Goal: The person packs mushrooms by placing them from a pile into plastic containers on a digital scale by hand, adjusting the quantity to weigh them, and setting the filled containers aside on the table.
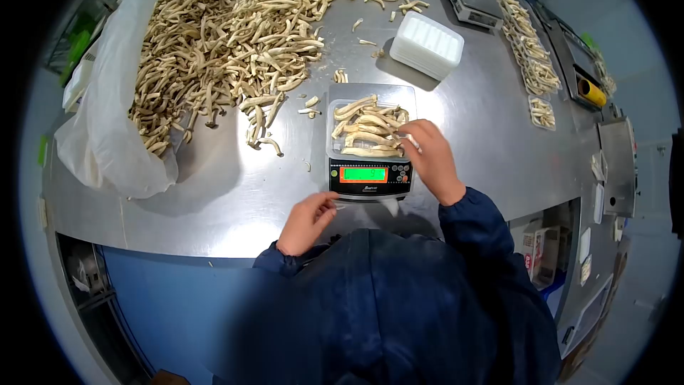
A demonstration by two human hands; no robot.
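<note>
On the scale (388,188), a lit green readout (360,174) framed in orange, with a faint digit toward the right end, seemingly a 9; below it, a small white brand script on black, too fine to read; beside it, a cluster of round keys (402,173), likewise illegible. Under the desk (491,125) at the right, a box (533,248) with red lettering, also unreadable. Shiny, scuffed metal for the desk; thin, cloudy, crumpled plastic for the bag (107,100), with a broad heap (235,50) of mushroom stems spilling out across the metal. Near the scale, a ribbed, blocky stack (427,44) of white trays; farther right, a second scale (470,6), a row of filled packs (527,46) and a smooth yellow roll (591,91). In the clear, shallow tray (334,148) atop the scale, the mushrooms (367,127): long, slightly bent, cream to pale tan, browner in places, mostly laid crosswise. At the tray's right edge, over the stem ends, the right hand (429,157), with fingers bent inward beside a whitish bit; impossible to tell whether gripping. Just beside the scale's front left corner, the left hand (308,219), with fingers loosely curled, apart from the thumb, and visibly around nothing.
</note>
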